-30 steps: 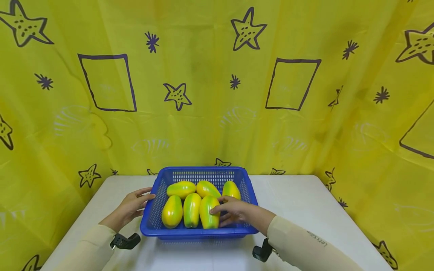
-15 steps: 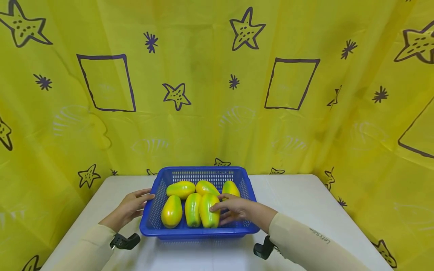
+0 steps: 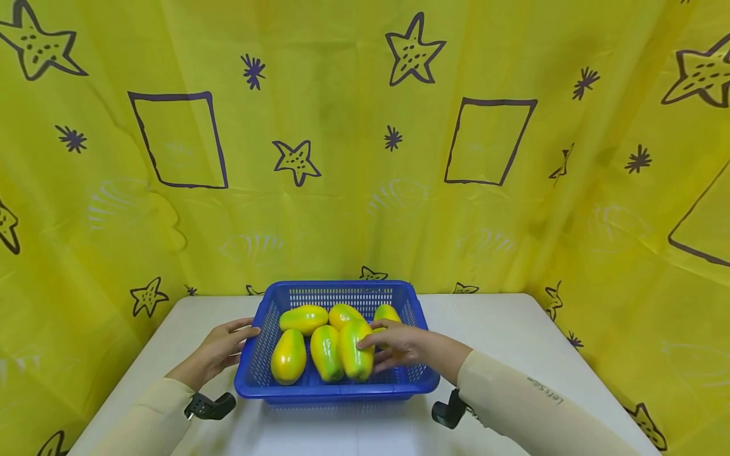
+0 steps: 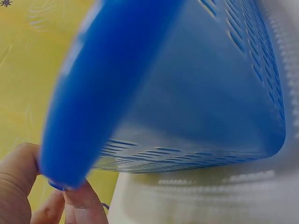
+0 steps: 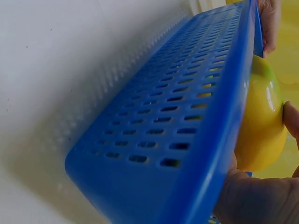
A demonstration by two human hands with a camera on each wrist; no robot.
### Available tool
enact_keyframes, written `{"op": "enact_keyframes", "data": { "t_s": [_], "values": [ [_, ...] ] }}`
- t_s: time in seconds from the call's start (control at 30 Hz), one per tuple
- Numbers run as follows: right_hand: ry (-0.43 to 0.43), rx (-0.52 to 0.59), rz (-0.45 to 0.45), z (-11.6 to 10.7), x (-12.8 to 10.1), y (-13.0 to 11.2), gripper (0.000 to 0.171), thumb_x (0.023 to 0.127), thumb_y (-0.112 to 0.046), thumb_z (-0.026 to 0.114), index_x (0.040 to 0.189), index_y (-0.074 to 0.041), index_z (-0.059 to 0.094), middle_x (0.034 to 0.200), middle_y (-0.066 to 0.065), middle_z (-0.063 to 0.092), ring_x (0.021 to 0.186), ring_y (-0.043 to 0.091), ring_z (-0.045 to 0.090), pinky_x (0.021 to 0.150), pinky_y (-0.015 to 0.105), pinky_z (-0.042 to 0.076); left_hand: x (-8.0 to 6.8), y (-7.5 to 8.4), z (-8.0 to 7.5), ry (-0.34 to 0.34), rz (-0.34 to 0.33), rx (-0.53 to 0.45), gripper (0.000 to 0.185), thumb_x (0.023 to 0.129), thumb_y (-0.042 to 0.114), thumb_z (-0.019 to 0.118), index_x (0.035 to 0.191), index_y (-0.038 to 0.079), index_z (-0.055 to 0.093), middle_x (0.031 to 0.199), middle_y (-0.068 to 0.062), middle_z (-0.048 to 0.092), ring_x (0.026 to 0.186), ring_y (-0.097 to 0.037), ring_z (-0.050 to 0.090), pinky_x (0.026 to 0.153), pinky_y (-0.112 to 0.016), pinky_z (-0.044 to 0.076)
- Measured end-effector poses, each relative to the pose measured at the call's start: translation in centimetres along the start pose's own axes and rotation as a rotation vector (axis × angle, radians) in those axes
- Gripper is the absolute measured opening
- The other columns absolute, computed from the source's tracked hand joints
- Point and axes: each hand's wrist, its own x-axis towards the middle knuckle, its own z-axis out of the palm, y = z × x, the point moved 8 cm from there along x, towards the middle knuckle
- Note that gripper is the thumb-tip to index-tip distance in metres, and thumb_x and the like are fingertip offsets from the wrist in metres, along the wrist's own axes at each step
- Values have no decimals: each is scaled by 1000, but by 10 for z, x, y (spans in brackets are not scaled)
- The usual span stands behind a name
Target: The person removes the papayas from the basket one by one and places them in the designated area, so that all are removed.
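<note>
A blue slotted basket (image 3: pixel 336 286) stands on a white table (image 3: pixel 513 335) and holds several yellow-green papayas. My right hand (image 3: pixel 399 345) reaches over the basket's right rim and grips the front right papaya (image 3: pixel 355 349), thumb and fingers curled round it. That fruit is raised a little above its neighbours (image 3: pixel 325 353). In the right wrist view the papaya (image 5: pixel 261 126) shows behind the basket wall (image 5: pixel 177 130), against my palm (image 5: pixel 252 196). My left hand (image 3: pixel 225 345) rests with fairly straight fingers against the basket's left rim (image 4: pixel 93 93); its fingertips (image 4: pixel 81 200) touch the rim's edge.
Yellow cloth printed with stars and squares (image 3: pixel 365 158) hangs close behind and beside the table. Other papayas lie at the front left (image 3: pixel 288 356) and along the basket's back (image 3: pixel 304 318). Bare white tabletop stretches to the basket's right.
My right hand has closed round the front right papaya and raised it slightly up and back. The left hand and basket have stayed put.
</note>
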Motion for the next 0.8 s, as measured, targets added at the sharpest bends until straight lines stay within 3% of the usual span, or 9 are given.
{"op": "enact_keyframes", "data": {
  "t_s": [0.13,0.53,0.8],
  "values": [
    [-2,-4,-3,-4,-3,-2,72,85,-11,74,145,-5,34,127,25,51,105,40,63,86,48,58,1,1,0,3,3,-11,70,96,35,62,151,3,32,140,-28,49,116,-40,59,91,-42,56],
    [-1,-36,-29,-17,-8,-14,73,85,-11,75,145,-4,34,125,23,52,101,37,65,83,47,59,2,0,2,-3,12,-24,70,97,33,61,152,4,30,143,-30,45,125,-46,53,95,-49,53],
    [19,-46,-27,-32,-16,-20,70,84,-9,74,144,-8,37,132,24,46,106,39,63,83,47,58,6,1,0,4,-6,-10,65,97,29,60,152,6,32,142,-30,47,124,-46,53,95,-50,53]
  ]
}}
